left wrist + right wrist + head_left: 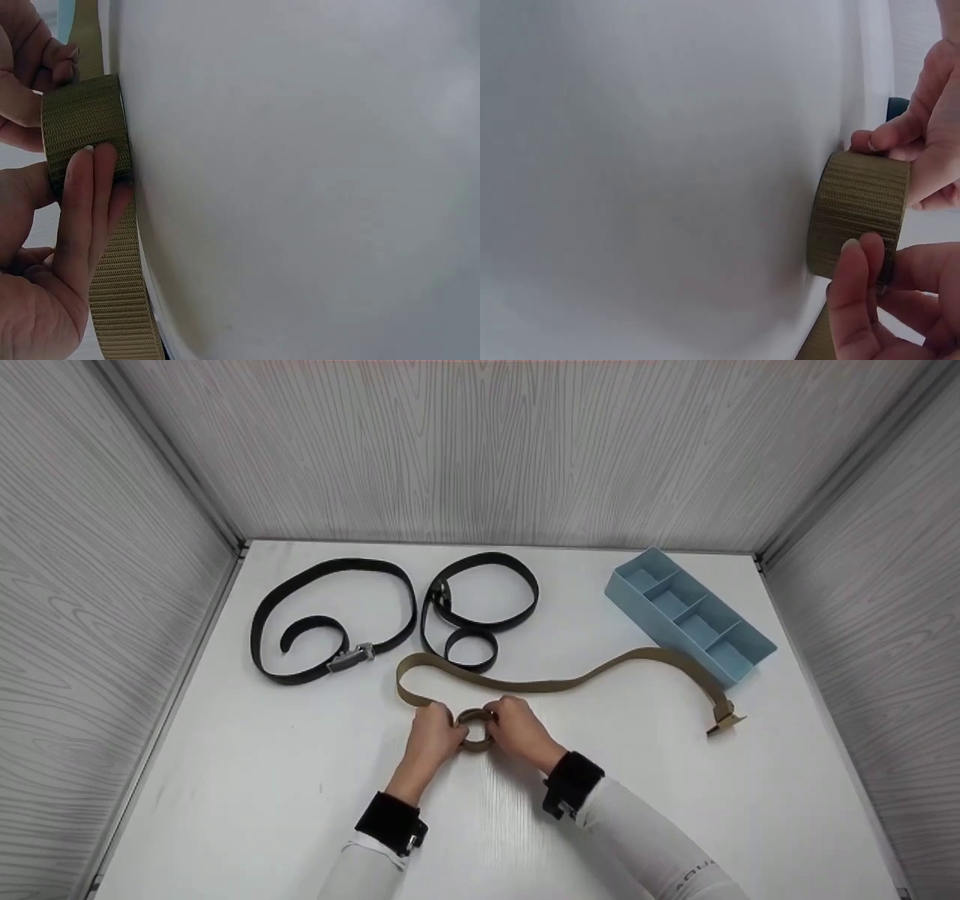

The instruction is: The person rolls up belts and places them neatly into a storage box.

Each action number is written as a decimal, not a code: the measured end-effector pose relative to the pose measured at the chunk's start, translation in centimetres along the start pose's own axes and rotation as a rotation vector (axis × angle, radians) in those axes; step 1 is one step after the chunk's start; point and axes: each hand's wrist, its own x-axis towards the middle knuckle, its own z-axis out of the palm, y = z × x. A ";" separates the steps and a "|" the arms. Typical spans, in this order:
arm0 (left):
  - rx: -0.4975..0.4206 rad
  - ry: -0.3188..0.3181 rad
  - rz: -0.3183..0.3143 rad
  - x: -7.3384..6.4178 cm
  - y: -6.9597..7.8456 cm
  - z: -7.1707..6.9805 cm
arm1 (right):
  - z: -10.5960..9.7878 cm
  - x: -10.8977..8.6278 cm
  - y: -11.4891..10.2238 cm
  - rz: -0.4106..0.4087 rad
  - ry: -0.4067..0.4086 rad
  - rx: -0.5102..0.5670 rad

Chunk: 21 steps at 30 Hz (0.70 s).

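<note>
A tan webbing belt (525,687) lies in a wavy line across the table, its metal buckle (726,720) at the right end. Its other end is wound into a small ring (475,746) standing on edge between both hands. My left hand (435,735) pinches the ring's left side, with fingers along the ribbed outside in the left wrist view. From the right, my right hand (523,731) pinches the opposite side. The right wrist view shows the coil (859,210) close up, with fingertips of both hands at its edges.
Behind the hands lie two black belts: one (259,622) with a silver buckle (350,658) at left, another (536,592) looped with a small coil (495,649) near the tan belt. A blue divided tray (660,637) stands at back right. Grey panels (495,450) enclose the table.
</note>
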 end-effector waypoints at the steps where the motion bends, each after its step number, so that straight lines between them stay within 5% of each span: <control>1: -0.001 0.003 0.002 0.0 -0.1 -0.1 | -0.1 0.0 0.1 -0.022 -0.005 -0.014; 10: 0.073 -0.022 0.067 0.2 0.1 -0.1 | -0.3 1.1 0.9 -0.240 -0.062 -0.033; 17: 0.064 -0.016 0.016 0.0 0.6 0.3 | -0.3 0.4 0.0 0.030 -0.062 0.031; 21: 0.056 -0.016 -0.009 0.1 0.4 0.3 | -0.3 0.1 -0.2 0.019 -0.053 -0.012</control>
